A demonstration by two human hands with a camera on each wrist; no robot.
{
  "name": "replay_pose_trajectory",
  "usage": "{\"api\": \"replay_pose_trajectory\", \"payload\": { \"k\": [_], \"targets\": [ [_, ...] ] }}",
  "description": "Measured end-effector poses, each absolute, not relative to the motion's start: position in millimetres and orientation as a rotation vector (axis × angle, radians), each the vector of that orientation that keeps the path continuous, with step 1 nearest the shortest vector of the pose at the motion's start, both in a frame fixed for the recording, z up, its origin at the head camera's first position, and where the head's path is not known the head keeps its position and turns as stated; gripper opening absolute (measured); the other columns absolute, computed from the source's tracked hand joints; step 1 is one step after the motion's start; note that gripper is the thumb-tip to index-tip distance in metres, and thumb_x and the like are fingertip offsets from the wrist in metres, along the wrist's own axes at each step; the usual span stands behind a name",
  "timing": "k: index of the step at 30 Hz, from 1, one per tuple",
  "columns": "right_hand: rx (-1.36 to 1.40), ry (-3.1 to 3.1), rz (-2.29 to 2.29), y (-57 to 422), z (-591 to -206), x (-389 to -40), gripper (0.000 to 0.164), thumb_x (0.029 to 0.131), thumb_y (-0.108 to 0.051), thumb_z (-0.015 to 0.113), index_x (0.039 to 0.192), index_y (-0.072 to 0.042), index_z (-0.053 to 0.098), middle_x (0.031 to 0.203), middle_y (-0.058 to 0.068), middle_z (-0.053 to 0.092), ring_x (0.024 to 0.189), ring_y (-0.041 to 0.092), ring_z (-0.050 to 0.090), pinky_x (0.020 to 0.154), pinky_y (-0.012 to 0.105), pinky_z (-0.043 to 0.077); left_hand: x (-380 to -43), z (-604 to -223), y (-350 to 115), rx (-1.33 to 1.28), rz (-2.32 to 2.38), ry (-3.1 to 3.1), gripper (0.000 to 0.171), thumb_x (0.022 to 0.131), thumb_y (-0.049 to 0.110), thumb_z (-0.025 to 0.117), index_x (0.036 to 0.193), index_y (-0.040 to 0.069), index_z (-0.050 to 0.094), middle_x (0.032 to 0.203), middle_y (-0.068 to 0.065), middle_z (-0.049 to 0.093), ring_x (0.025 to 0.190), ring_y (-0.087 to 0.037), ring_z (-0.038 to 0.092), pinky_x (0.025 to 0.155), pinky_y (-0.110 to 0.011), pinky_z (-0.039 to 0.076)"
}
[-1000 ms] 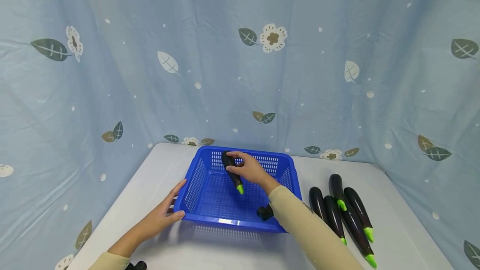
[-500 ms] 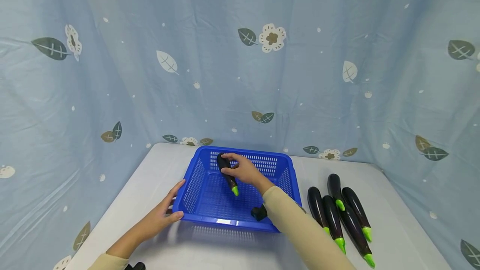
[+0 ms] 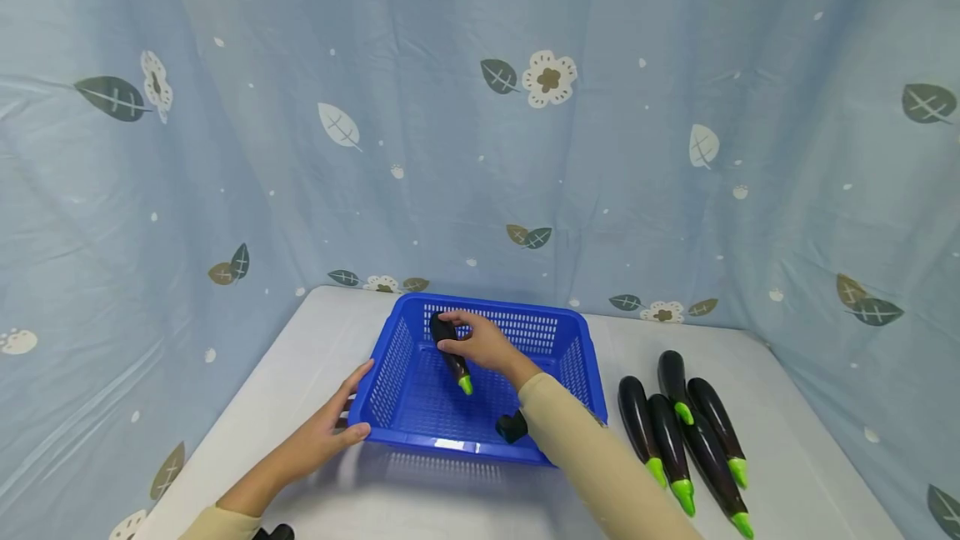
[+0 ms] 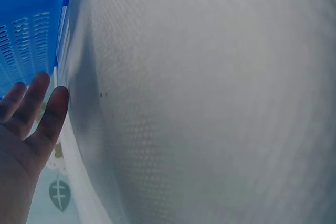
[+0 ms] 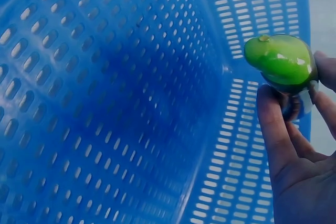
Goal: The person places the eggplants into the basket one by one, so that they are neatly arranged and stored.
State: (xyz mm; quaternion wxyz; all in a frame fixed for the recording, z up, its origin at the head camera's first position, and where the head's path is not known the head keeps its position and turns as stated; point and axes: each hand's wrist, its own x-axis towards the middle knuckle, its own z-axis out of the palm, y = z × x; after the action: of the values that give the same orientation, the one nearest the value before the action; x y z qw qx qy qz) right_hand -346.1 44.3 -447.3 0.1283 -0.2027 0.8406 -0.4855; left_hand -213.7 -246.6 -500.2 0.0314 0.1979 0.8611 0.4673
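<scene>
The right hand [image 3: 483,344] is pinching an eggplant [image 3: 456,365] in the basket [image 3: 420,398], the spread left hand [image 3: 321,437] touching the basket's near-left corner.

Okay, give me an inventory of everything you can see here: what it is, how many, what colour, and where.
Curtain: one, blue with printed leaves and flowers, behind everything
Table: one, white, in front of the curtain
Basket: one, blue, on the table
Loose eggplants: five, dark purple with green ends, right of the basket
Held eggplant: one, dark purple with green end, within the basket's outline
Wrist devices: two, black, one before the basket's near side, one cut off at the bottom edge
Sleeves: two, cream, one per arm
Left hand: one, bare, at the basket's left side
Right hand: one, bare, gripping the eggplant
</scene>
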Motion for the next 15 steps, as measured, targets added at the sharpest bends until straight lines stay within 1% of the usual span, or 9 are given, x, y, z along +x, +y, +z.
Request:
{"api": "replay_pose_trajectory", "payload": {
  "k": [5,8,12,15],
  "targets": [
    [-0.596,2.437,-1.404,41,-450,-348,0.046,0.095,-0.025,0.074,0.139,-0.017,0.062,0.136,0.011,0.060,0.101,0.022,0.065,0.086,0.039,0.056,-214,-500,-246,0.589,1.441,2.646,0.086,0.096,0.022,0.062,0.165,0.029,0.011,0.150,-0.029,0.038,0.127,-0.042,0.050,0.092,-0.038,0.049],
    [-0.608,2.443,-1.367,38,-451,-349,0.047,0.095,-0.027,0.074,0.140,-0.018,0.061,0.136,0.010,0.060,0.103,0.022,0.064,0.086,0.039,0.055,-214,-499,-246,0.579,1.442,2.639,0.086,0.096,0.023,0.062,0.165,0.029,0.010,0.150,-0.030,0.037,0.128,-0.044,0.050,0.092,-0.038,0.050],
    [-0.615,2.461,-1.312,34,-451,-351,0.048,0.095,-0.028,0.074,0.141,-0.019,0.061,0.138,0.010,0.059,0.112,0.025,0.062,0.091,0.042,0.053,-215,-497,-246,0.587,1.438,2.642,0.086,0.096,0.022,0.062,0.165,0.028,0.010,0.151,-0.030,0.037,0.127,-0.044,0.050,0.092,-0.038,0.050],
    [-0.623,2.465,-1.283,30,-451,-352,0.049,0.095,-0.028,0.074,0.141,-0.018,0.061,0.138,0.010,0.059,0.116,0.026,0.060,0.095,0.044,0.051,-215,-496,-246,0.589,1.442,2.633,0.086,0.096,0.022,0.062,0.165,0.028,0.010,0.151,-0.030,0.037,0.128,-0.043,0.050,0.093,-0.038,0.050]
  ]
}}
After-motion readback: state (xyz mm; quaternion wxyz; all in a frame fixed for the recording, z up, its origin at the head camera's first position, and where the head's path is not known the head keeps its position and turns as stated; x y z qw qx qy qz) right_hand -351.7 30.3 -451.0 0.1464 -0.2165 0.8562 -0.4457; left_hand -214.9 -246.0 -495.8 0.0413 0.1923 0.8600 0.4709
